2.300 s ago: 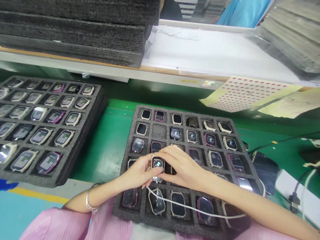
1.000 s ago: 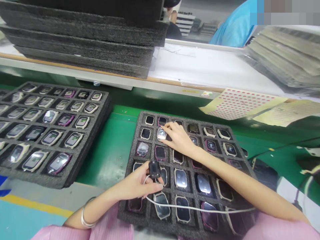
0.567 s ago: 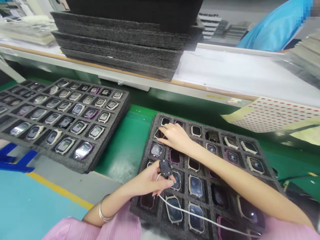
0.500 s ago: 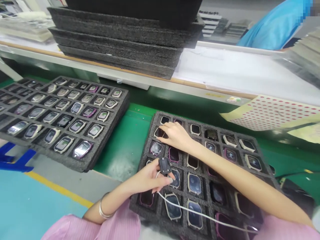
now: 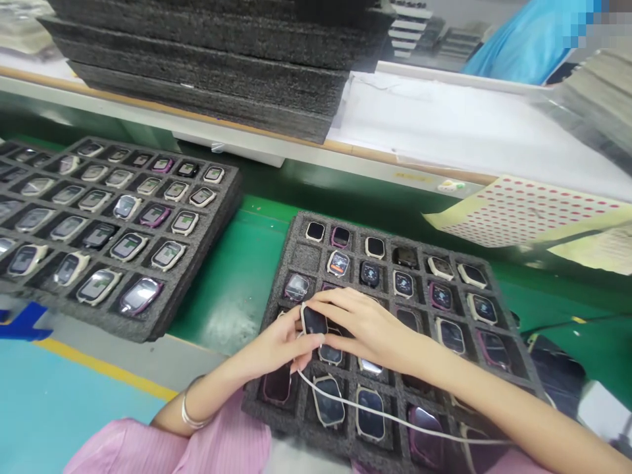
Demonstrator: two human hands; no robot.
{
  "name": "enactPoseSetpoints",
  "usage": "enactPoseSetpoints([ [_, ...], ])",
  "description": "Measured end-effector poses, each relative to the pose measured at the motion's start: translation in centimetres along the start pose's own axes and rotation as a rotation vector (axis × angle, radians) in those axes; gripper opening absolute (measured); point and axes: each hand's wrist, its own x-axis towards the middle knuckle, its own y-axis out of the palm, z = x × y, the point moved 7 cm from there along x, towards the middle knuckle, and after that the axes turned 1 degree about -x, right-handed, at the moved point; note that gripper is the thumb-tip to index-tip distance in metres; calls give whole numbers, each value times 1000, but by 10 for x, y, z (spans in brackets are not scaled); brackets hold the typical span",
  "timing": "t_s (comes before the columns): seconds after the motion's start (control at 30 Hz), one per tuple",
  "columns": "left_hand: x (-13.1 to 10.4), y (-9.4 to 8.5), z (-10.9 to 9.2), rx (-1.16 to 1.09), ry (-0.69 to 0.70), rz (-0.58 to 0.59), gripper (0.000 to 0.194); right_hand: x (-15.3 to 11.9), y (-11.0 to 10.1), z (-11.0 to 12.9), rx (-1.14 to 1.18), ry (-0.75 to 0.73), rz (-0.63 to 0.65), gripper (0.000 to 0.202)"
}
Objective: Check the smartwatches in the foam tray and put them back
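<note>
Your left hand (image 5: 276, 342) and right hand (image 5: 368, 322) both pinch one watch (image 5: 313, 320), screen dark, above the near foam tray (image 5: 296, 253); white cable (image 5: 375, 411) trails beneath; likely mating watch to connector; next needs careful alignment.

No text, brand or number can be read: the lit watch screens (image 5: 338, 263) and the yellow label (image 5: 413, 176) on the shelf edge are too blurred.
</note>
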Motion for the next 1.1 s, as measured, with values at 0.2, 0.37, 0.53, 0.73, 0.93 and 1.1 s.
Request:
enactPoseSetpoints([
  [0.2,1,-2,4,38,-13,-68,45,1,6,1,24,-4,12,34],
  [0.37,0,-3,0,17,6,-110,42,-2,10,5,19,43,-53,34],
  [0.53,-3,-2,-2,29,19,-104,40,-3,15,0,182,102,-87,34],
  [0.73,-6,-4,3,63,7,-110,42,-5,15,-1,237,131,-101,32],
  [0.93,-6,-4,3,72,4,-118,42,-5,13,1,216,133,-95,32],
  [1.1,-7,-3,4,61,-8,-117,41,-6,15,1,171,131,-86,39],
])
